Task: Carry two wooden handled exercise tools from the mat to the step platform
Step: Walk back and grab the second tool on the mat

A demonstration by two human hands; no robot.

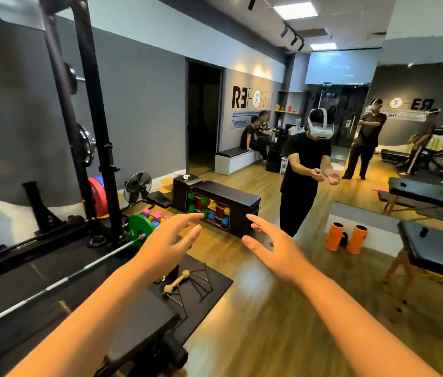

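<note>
A wooden handled tool (177, 281) with black wire legs lies on a black mat (216, 284) on the wood floor, below my hands. A second set of wire legs shows beside it; whether a second handle is there I cannot tell, as my left arm covers that spot. My left hand (170, 239) is stretched forward above the mat, fingers apart, holding nothing. My right hand (270, 242) is held out beside it, also empty with spread fingers. A long black box (231, 198) with coloured dumbbells inside stands further ahead.
A person in a white headset (307, 170) stands just beyond the black box, hands out. A squat rack (89, 131) and a barbell with a green plate (138, 229) fill the left. Black massage tables (438, 251) stand at right, two orange foam rollers (347, 238) by the mirror.
</note>
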